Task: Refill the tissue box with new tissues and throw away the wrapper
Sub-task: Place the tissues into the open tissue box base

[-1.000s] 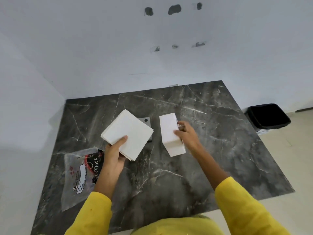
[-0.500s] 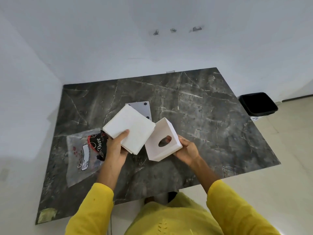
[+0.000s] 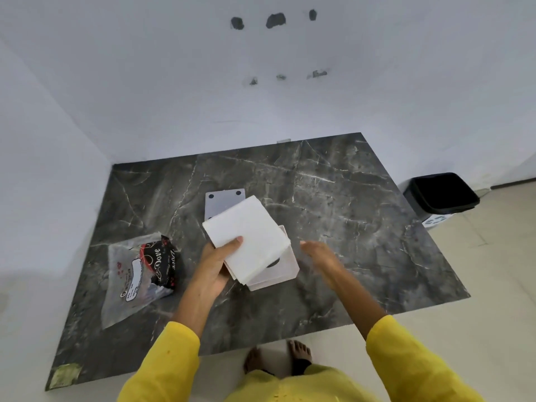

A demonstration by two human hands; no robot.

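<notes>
Left hand (image 3: 216,264) pinches tissue stack (image 3: 246,237) over tissue box (image 3: 282,268) at surface (image 3: 362,227) centre. Right hand (image 3: 317,253) open, empty, at box's 3 o'clock. Steady the box, square stack to its opening. Wrapper (image 3: 139,274) at 9 o'clock.

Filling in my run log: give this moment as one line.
left hand: holds tissues | right hand: open, empty | box: on table, under tissues | wrapper: on table | bin: floor

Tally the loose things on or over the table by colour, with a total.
White: 2, tissue stack, tissue box
Grey: 1, base plate
Clear with black print: 1, wrapper
Total: 4
</notes>
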